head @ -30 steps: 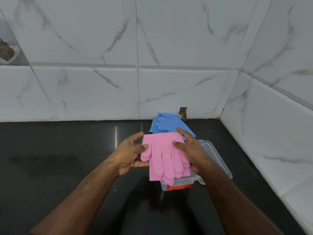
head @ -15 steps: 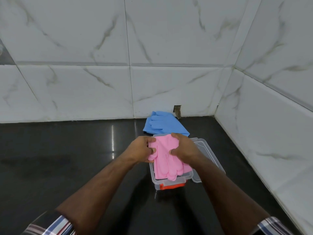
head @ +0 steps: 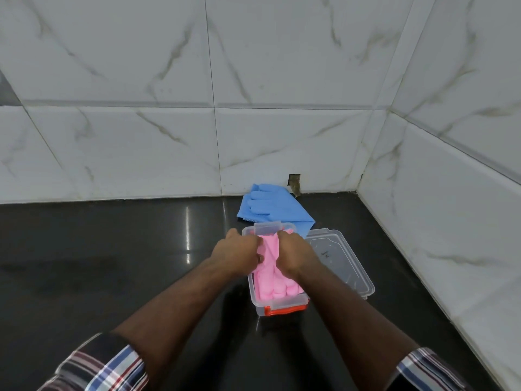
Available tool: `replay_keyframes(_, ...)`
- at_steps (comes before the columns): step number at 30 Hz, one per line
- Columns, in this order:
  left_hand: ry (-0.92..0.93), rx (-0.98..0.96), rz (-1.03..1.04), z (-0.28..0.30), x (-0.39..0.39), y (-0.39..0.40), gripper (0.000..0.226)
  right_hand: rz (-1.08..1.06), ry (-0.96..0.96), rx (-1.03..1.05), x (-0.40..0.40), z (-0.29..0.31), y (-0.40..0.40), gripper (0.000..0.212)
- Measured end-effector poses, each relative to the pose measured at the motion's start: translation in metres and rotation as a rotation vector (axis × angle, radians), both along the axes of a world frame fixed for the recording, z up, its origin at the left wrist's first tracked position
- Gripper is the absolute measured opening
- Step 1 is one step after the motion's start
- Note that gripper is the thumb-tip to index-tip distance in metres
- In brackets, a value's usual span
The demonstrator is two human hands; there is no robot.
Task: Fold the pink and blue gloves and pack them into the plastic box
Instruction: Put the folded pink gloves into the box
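The folded pink gloves [head: 272, 280] lie inside the clear plastic box [head: 279, 306], fingertips toward its near end with the orange clasp. My left hand [head: 236, 253] grips the gloves' left edge, and my right hand [head: 293, 253] grips their right edge, both down in the box. The blue gloves [head: 270, 206] lie flat on the black counter just behind the box, near the wall.
The box's clear lid [head: 341, 263] lies open on the counter to the right of the box. White marble-tiled walls close off the back and right side, with a small hole [head: 294, 183] at the back wall's base. Dark counter [head: 112, 263] stretches left.
Both hands have carried the pink gloves from above the counter down into the box, squeezing them narrower between the box walls. The blue gloves have not moved.
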State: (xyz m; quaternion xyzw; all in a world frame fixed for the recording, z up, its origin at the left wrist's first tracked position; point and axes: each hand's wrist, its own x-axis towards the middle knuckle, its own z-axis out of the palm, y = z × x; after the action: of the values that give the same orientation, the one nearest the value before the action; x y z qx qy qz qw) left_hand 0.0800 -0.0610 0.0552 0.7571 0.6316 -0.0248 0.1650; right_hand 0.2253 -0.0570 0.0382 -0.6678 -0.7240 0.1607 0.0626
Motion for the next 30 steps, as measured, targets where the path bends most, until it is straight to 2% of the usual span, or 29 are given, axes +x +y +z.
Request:
replay_keyframes(3, 0.123, 0.055, -0.062, 0.001, 0.008, -0.002, 0.036, -0.015, -0.026, -0.012, -0.008, -0.009, 0.004, 0.036)
replay_keyframes(8, 0.292, 0.112, -0.142, -0.003, 0.012, -0.003, 0.030, 0.027, -0.101, -0.115, -0.016, -0.023, 0.004, 0.050)
replay_keyframes(11, 0.309, 0.168, -0.168, -0.003, 0.009, -0.002, 0.035, 0.120, -0.184, -0.138, -0.014, -0.010, 0.002, 0.028)
replay_keyframes(15, 0.264, 0.250, -0.238, 0.007, 0.002, 0.003, 0.028, 0.174, -0.292, 0.021, 0.007, 0.028, 0.009, 0.023)
replay_keyframes(17, 0.232, 0.236, -0.303, 0.012, 0.000, 0.006, 0.023, 0.260, -0.344, 0.086, 0.021, 0.041, 0.015, 0.030)
replay_keyframes(20, 0.207, 0.156, -0.410, 0.015, 0.004, 0.009, 0.024, 0.392, -0.381, -0.048, 0.033, 0.043, 0.018, 0.043)
replay_keyframes(23, 0.281, 0.084, -0.477, 0.015, 0.011, 0.009, 0.025, 0.463, -0.527, -0.131, 0.035, 0.039, 0.010, 0.054)
replay_keyframes(26, 0.412, 0.009, -0.482, 0.011, 0.021, 0.010, 0.029, 0.510, -0.664, -0.100, 0.034, 0.031, 0.004, 0.054)
replay_keyframes(30, 0.540, 0.003, -0.484, 0.000, 0.032, 0.011, 0.044, 0.518, -0.743, -0.037, 0.030, 0.020, -0.001, 0.046)
